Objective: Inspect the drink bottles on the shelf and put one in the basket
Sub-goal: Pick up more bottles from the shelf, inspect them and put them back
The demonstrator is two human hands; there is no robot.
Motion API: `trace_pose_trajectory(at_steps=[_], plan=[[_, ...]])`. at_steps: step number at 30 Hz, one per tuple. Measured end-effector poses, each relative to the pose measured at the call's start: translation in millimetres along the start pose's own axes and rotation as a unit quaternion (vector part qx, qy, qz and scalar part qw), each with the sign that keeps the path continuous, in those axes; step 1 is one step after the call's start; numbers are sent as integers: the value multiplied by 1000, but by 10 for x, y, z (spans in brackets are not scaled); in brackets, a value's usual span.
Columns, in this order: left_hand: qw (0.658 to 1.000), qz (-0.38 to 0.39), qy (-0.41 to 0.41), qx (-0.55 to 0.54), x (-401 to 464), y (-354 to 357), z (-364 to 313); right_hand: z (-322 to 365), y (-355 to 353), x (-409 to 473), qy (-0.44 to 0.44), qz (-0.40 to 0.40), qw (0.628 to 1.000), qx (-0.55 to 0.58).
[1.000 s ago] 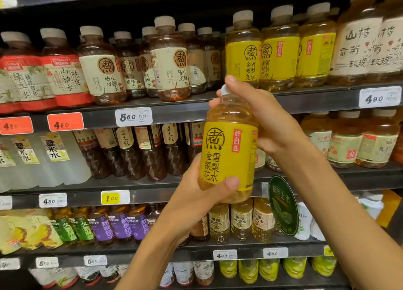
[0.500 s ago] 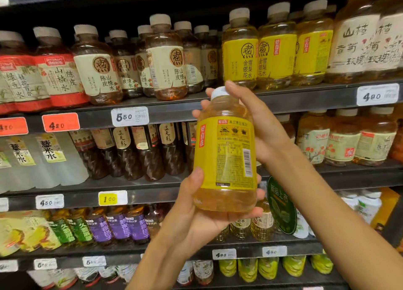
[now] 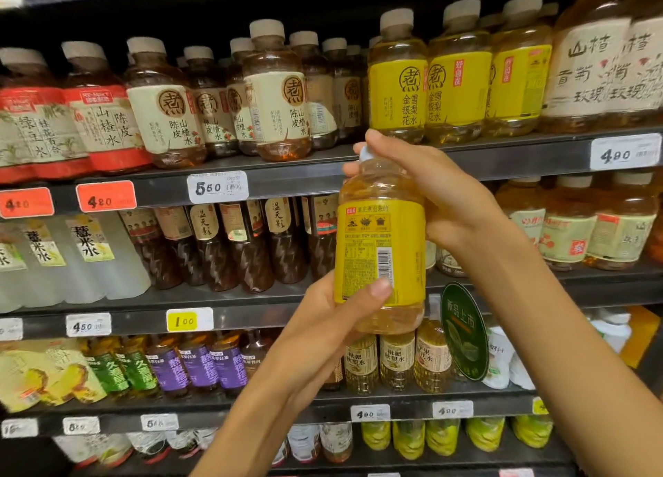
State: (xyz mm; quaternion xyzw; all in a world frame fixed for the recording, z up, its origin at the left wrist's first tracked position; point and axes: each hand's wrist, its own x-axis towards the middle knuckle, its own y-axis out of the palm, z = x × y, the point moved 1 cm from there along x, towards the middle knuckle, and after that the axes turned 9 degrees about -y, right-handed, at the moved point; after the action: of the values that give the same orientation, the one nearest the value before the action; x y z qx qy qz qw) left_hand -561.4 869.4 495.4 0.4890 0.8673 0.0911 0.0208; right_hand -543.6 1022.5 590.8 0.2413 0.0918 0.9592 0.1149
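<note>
A yellow-labelled drink bottle (image 3: 382,240) stands upright in front of the shelves, its back label with barcode turned toward me. My left hand (image 3: 323,318) grips its lower part, thumb across the label. At the top, my right hand (image 3: 430,193) holds the cap and neck, with fingers curled over the white cap. More bottles of the same yellow kind (image 3: 398,89) stand on the upper shelf (image 3: 520,153). No basket is in view.
Shelves packed with bottles fill the view: cream-labelled brown drinks (image 3: 276,96) and red-labelled ones (image 3: 104,118) upper left, dark bottles (image 3: 251,240) in the middle row, purple and green ones (image 3: 201,365) below. A round green sign (image 3: 464,333) sticks out beside the held bottle.
The bottle has been turned in my hands from its front label to its back label with the barcode. Both hands stayed on it, and my view shifted slightly.
</note>
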Motion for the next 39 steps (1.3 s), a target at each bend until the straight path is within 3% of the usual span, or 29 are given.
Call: trace_pose_trajectory(at_steps=[5, 9, 14, 20, 23, 27, 30, 32, 35, 39], plan=[[983, 60, -25, -172, 36, -4, -23, -9, -56, -33, 5, 25, 1000, 3], [929, 153, -94, -323, -4, 117, -86, -151, -56, -12, 69, 25, 994, 86], [854, 179, -103, -478, -59, 172, -120, -330, -60, 2, 122, 8, 980, 155], [846, 173, -118, -490, -100, 259, -150, -359, 34, -9, 116, -38, 983, 140], [836, 165, -122, -509, -106, 266, -160, -323, 45, -48, 131, -15, 979, 154], [863, 135, -112, -474, -65, 275, -110, -272, 31, -33, 153, -22, 979, 129], [891, 162, -88, -414, -25, 260, -38, -203, 25, -23, 141, -15, 983, 113], [918, 165, -61, -355, -1, 209, -18, -141, 16, -34, 96, -5, 989, 110], [955, 104, -12, -278, 46, 76, -3, -8, 0, -73, -3, -8, 997, 77], [991, 48, 52, -110, 31, 11, -11, 137, -16, -115, -101, -25, 994, -31]])
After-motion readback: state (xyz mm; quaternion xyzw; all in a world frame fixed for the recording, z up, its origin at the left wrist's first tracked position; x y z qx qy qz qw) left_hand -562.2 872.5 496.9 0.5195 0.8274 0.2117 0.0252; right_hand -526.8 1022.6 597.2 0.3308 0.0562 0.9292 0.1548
